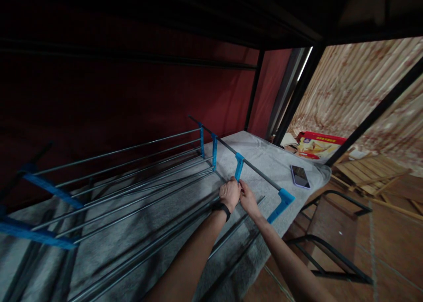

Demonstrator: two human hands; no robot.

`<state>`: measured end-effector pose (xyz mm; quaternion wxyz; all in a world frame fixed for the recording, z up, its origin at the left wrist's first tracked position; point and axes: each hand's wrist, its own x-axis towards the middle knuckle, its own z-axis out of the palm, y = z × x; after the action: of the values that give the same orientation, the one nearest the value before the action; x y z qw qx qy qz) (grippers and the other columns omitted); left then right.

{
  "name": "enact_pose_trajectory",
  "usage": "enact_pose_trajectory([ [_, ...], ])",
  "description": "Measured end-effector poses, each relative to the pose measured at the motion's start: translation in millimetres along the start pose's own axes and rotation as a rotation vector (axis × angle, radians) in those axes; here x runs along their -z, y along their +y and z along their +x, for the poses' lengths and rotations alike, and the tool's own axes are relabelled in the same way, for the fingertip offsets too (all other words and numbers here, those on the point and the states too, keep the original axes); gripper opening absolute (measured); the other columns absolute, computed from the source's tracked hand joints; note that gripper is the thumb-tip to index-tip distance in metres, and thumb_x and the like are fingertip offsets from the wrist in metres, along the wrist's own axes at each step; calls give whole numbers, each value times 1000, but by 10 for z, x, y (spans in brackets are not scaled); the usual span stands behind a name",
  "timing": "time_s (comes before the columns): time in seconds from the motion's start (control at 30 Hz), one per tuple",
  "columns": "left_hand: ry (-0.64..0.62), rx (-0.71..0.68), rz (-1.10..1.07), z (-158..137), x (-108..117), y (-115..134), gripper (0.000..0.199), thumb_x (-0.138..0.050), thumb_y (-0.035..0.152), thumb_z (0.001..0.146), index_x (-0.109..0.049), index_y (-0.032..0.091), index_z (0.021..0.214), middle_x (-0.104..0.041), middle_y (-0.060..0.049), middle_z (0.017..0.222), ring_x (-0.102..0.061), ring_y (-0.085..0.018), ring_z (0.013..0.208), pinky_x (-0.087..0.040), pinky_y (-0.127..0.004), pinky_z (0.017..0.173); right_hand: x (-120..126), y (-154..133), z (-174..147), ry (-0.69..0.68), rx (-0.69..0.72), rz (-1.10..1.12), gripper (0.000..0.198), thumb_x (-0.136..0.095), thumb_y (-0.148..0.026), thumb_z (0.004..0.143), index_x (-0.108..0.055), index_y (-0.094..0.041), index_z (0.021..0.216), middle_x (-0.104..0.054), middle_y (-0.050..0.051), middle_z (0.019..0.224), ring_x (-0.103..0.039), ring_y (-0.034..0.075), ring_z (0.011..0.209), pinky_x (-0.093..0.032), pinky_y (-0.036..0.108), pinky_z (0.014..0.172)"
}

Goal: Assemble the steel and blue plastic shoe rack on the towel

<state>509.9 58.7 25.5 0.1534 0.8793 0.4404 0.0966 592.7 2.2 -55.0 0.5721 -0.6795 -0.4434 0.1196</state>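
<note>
The rack [132,189] sits along the tabletop [264,151], its long axis running from the left end toward the right, roughly parallel to the back edge. Six blue brackets [239,162] show: two at its left end, four on one dark crossbar [261,173] pointing from back edge to front. Its rods are slim, grey and glossy. Both hands, left [230,193] and right [248,198], pinch the third bracket's lower end. One phone [300,177] lies near the right edge.

The brackets [239,162] are bright blue, the tubes [261,173] grey, the tabletop [264,148] mottled grey, the wall [165,99] deep red, the wristband [226,209] black.
</note>
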Motion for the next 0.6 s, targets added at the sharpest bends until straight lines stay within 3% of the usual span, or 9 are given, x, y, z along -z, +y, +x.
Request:
enact_pose_trajectory([
  [0.13,-1,-2,14,-1,2,-1,30,-43,30,101,-62,12,115,-76,-16,97,-73,-25,99,-54,-33,85,-110,25,72,-66,-9,-38,31,-48,-23,82,-64,-17,108,-71,10,100,-64,21,92,-51,34,88],
  [0.27,5,-9,10,-4,10,-7,30,-42,30,101,-62,14,115,-76,-15,97,-73,-24,99,-53,-31,84,-105,19,184,-60,-61,-241,20,-47,-23,87,-65,-15,91,-70,10,85,-61,20,75,-49,30,74],
  [0.6,-95,-42,72,40,113,-30,36,-33,34,104,-61,15,117,-76,-14,100,-72,-25,101,-53,-34,84,-55,-21,294,-100,-56,-409,21,-46,-14,88,-67,-16,82,-74,12,86,-65,19,76,-42,24,68],
])
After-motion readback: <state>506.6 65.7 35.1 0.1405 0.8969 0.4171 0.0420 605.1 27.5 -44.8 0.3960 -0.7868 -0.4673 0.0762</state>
